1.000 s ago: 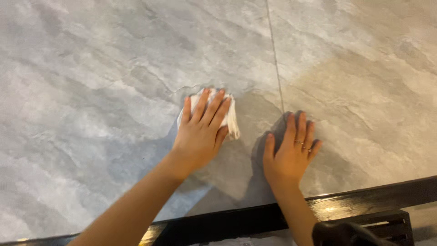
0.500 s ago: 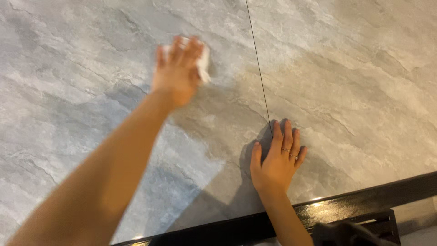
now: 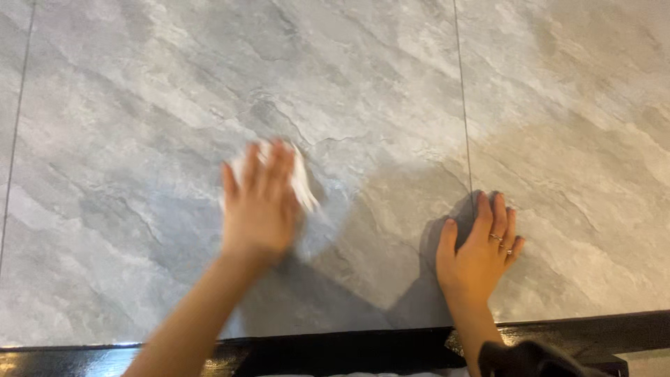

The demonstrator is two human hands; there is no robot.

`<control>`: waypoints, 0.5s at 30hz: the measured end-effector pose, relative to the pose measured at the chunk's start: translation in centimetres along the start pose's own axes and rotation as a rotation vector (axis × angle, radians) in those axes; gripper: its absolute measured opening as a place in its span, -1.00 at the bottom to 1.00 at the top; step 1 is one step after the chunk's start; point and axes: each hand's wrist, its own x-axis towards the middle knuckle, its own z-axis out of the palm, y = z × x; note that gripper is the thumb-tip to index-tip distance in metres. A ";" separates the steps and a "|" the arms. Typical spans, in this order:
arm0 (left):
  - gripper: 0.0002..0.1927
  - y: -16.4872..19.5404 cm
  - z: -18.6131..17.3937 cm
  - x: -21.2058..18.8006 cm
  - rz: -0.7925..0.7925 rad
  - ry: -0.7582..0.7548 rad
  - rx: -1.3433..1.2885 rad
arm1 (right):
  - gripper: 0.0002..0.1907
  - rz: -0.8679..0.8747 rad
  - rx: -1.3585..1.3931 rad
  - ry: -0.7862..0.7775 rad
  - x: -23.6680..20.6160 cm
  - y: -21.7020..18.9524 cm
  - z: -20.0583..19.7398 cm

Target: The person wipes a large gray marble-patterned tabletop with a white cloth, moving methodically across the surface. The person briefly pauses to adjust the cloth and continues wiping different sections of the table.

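Note:
My left hand (image 3: 259,206) presses a crumpled white cloth (image 3: 301,183) flat against a grey marble-patterned tiled surface (image 3: 139,105); the hand is motion-blurred and covers most of the cloth, whose edges show past the fingertips. My right hand (image 3: 480,249) rests flat on the same surface to the right, fingers together and pointing up, with rings on two fingers. It holds nothing and sits just right of a thin tile joint (image 3: 462,105).
A black glossy ledge (image 3: 349,345) runs along the bottom edge of the tiles. A dark object (image 3: 537,359) shows at the bottom right, below my right wrist. Another thin joint (image 3: 15,132) runs down the far left.
My left hand swept the cloth up and to the left, then came back down toward the middle of the tile. My right hand stayed planted in place.

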 end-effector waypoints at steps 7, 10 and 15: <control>-0.33 11.0 -1.0 -5.2 0.214 0.036 -0.279 | -0.31 -0.014 -0.026 -0.024 0.0 0.2 -0.1; -0.36 11.9 -0.2 -4.5 0.249 0.111 -0.369 | -0.34 -0.004 -0.012 0.003 -0.5 0.1 -0.4; -0.36 11.6 1.9 1.4 0.344 0.163 -0.303 | -0.35 -0.012 -0.015 0.026 -0.6 0.2 -0.5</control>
